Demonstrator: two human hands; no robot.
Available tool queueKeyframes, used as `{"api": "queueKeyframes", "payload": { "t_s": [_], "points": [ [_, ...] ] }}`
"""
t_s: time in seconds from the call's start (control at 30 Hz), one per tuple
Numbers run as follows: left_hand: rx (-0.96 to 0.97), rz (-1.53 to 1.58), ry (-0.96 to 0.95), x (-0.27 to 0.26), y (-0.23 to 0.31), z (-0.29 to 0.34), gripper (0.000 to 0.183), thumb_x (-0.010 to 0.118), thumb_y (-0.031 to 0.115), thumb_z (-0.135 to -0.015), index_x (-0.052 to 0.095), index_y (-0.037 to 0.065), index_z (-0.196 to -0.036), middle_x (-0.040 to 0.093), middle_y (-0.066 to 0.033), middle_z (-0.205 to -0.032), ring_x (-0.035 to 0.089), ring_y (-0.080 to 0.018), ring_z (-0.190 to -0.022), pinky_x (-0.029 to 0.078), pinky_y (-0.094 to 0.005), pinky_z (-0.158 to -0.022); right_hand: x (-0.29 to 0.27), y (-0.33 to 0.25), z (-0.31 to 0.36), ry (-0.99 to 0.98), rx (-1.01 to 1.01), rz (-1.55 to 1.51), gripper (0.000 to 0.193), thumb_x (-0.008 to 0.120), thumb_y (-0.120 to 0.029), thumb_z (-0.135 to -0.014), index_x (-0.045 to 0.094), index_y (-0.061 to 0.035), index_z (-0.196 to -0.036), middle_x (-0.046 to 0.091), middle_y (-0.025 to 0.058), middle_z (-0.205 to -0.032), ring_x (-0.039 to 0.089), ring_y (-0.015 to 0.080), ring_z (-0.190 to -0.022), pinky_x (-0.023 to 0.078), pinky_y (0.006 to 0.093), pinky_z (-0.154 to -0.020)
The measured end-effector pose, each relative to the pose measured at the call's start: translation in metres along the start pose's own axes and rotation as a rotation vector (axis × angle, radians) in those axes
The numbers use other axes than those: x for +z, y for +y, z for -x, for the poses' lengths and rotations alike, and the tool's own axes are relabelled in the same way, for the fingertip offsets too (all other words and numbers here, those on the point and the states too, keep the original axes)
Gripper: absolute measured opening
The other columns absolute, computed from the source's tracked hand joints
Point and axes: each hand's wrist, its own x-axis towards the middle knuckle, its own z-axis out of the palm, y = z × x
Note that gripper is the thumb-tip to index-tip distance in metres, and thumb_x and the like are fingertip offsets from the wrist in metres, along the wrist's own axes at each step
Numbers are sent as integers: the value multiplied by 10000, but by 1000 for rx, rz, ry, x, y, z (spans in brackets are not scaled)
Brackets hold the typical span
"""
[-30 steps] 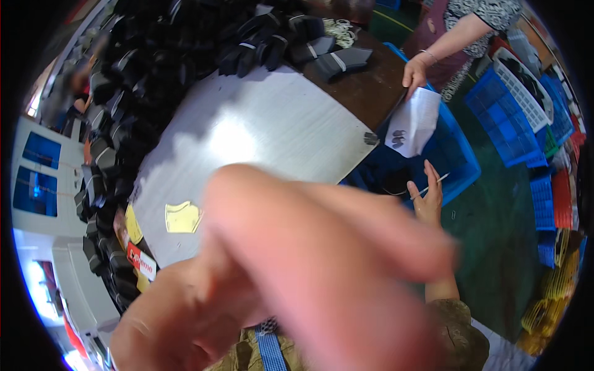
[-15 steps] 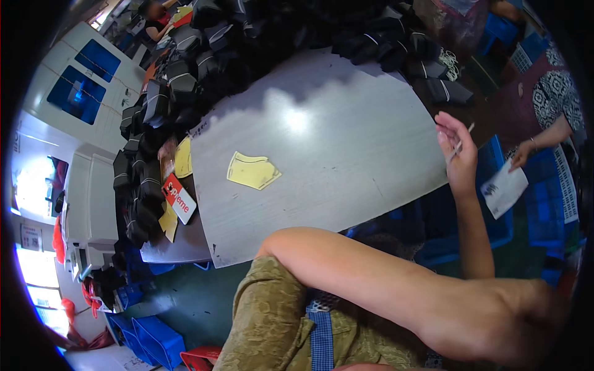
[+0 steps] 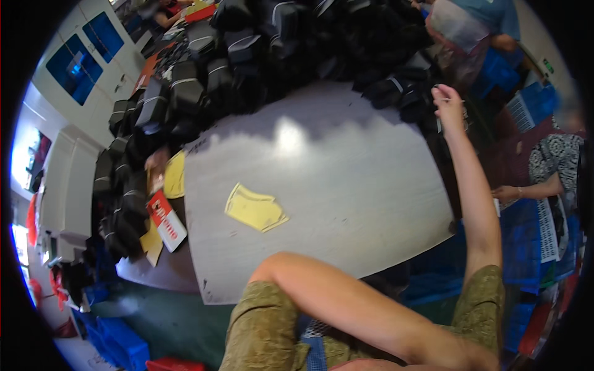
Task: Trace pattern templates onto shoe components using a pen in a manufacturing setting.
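Note:
My right hand is stretched out at the far right corner of the grey table, beside the heap of black pouches. Its fingers pinch a thin pale stick, too small to make out well. My left arm is bent, with the elbow low in the middle. The forearm runs off the lower right edge, so my left hand is hidden. A folded yellow paper lies alone on the tabletop, well away from both arms.
Black pouches are heaped along the table's far and left sides. A yellow sheet and a red-and-white card lie at the left edge. Another person's hand reaches in at the right, over blue crates. White cabinets stand on the left.
My left arm, which filled the view a second ago, has dropped to the lower edge. My right hand has moved up from the table's side to the black pouches.

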Motion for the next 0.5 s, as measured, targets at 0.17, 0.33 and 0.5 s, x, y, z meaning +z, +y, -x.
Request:
{"api": "queueKeyframes", "payload": {
  "t_s": [0.17,0.33,0.5],
  "points": [
    [-151,-464,407,-21,39,73,318,624,298,-1104,699,-11,-1108,726,-118,-1014,664,-166,-880,537,-273,-770,45,-37,-33,-112,291,170,892,682,-771,-910,723,92,-1131,766,166,-963,757,237,-695,532,338,-511],
    [-298,-757,926,-45,75,144,212,667,171,-1091,698,58,-1268,753,-40,-1159,688,-105,-1065,560,-289,-924,45,-19,-54,-137,391,-26,540,838,-535,-796,741,-42,-994,709,69,-922,674,208,-816,497,363,-682],
    [-303,-1130,1251,-68,107,180,209,688,128,-1069,697,49,-1263,735,-34,-1181,664,-101,-1084,545,-274,-913,33,-25,-19,-132,404,-370,320,849,-403,-778,738,-138,-920,668,5,-962,584,138,-840,397,334,-729]
  ]
}}
